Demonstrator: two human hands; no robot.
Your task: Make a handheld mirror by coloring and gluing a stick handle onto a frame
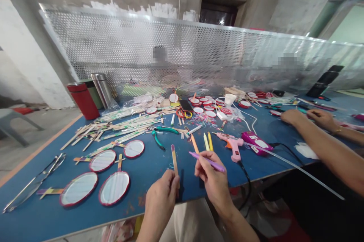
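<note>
My left hand (163,192) pinches the lower end of a wooden craft stick (174,158), held upright with a purple patch at its top. In my right hand (209,175) is a purple marker (209,161), its tip pointing left toward the stick but apart from it. Just beyond lie an orange marker (195,144) and two yellow markers (208,141). Right of them rests a pink glue gun (231,144) with a clear glue stick reaching out behind it. On the left lie several round red-rimmed mirrors (114,188) with coloured stick handles.
Teal pliers (159,136) and many loose craft sticks (125,126) cover the middle left. Glasses (34,183) lie at the left edge. A red bottle (82,100) and a steel flask (101,90) stand behind. A perforated metal screen (182,52) closes the back. A co-worker's arms (321,132) reach in from the right.
</note>
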